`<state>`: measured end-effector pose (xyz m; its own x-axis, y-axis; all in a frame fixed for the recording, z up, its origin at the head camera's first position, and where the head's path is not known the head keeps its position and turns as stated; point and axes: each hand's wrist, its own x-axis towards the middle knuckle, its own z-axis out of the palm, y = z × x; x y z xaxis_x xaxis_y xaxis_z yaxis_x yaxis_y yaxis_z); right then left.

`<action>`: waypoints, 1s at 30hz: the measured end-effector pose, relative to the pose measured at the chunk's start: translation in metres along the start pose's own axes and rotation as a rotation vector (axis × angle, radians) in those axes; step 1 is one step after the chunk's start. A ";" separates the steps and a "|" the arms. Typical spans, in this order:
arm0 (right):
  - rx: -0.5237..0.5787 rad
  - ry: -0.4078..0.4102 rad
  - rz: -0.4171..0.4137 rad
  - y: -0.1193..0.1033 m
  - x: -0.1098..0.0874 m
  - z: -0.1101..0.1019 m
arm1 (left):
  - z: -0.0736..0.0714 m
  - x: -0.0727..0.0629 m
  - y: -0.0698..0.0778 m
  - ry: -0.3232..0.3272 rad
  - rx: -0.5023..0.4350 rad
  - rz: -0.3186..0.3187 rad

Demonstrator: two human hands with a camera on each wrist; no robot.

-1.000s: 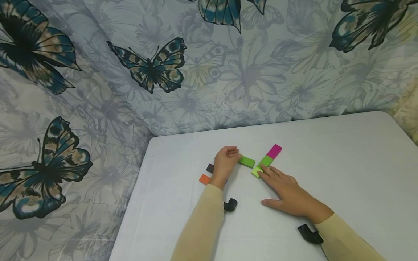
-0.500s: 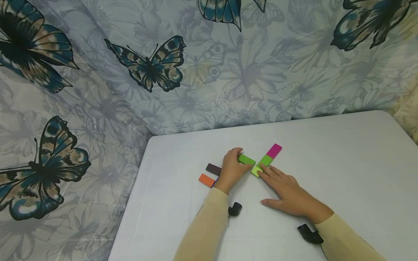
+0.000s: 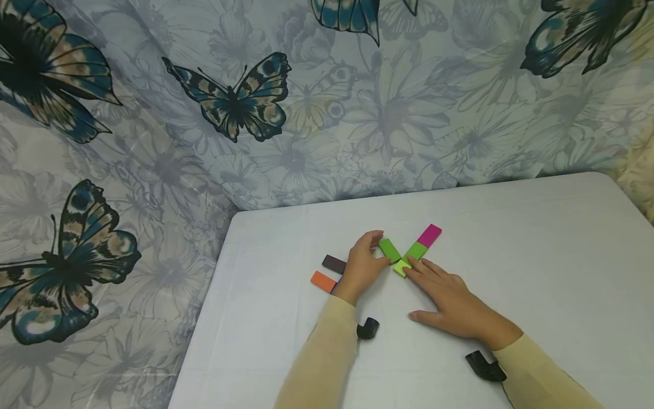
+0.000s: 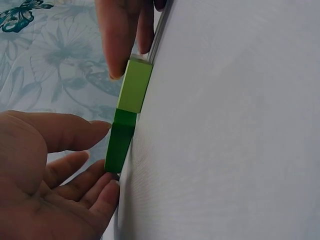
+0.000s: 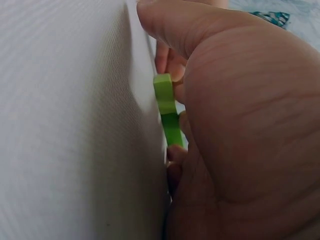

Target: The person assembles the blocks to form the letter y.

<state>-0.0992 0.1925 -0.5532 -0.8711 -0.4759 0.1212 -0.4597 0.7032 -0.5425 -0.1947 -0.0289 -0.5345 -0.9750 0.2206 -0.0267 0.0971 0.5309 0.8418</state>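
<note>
My left hand [image 3: 361,268] pinches a green rectangular block [image 3: 390,250] between thumb and fingers; in the left wrist view the thumb lies at one side of the green block [image 4: 120,142] and fingers at its far end. That block's near end meets a lime block [image 3: 401,269], forming a V with another green block [image 3: 416,251] and a magenta block [image 3: 430,235] lined up behind it. My right hand [image 3: 449,301] lies flat, its straight fingertips on the lime block. In the right wrist view the lime block [image 5: 165,95] adjoins the green one, partly hidden behind the hand.
Left of my left hand lie a dark brown block [image 3: 334,263], an orange block [image 3: 323,282] and a blue block [image 3: 335,287] mostly hidden by the wrist. All lie on a white-covered table [image 3: 276,341]. A butterfly-patterned cloth [image 3: 317,125] hangs behind.
My left hand has come right and taken hold of the green block, turning it so its near end meets the lime block. The right hand stays in place.
</note>
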 end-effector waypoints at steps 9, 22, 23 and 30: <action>-0.016 -0.009 0.003 0.000 0.000 0.000 | 0.000 -0.002 -0.003 -0.020 -0.016 0.010; -0.037 0.010 -0.005 0.001 -0.001 0.002 | 0.002 -0.002 -0.007 -0.009 0.002 0.022; -0.037 0.012 -0.008 0.001 0.000 0.003 | 0.003 -0.002 -0.007 -0.007 0.002 0.022; -0.039 0.000 0.000 -0.001 0.001 0.001 | 0.005 -0.001 -0.009 0.012 0.000 0.017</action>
<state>-0.0993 0.1910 -0.5539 -0.8711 -0.4758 0.1216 -0.4662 0.7232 -0.5095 -0.1935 -0.0297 -0.5451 -0.9755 0.2200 -0.0063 0.1134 0.5272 0.8421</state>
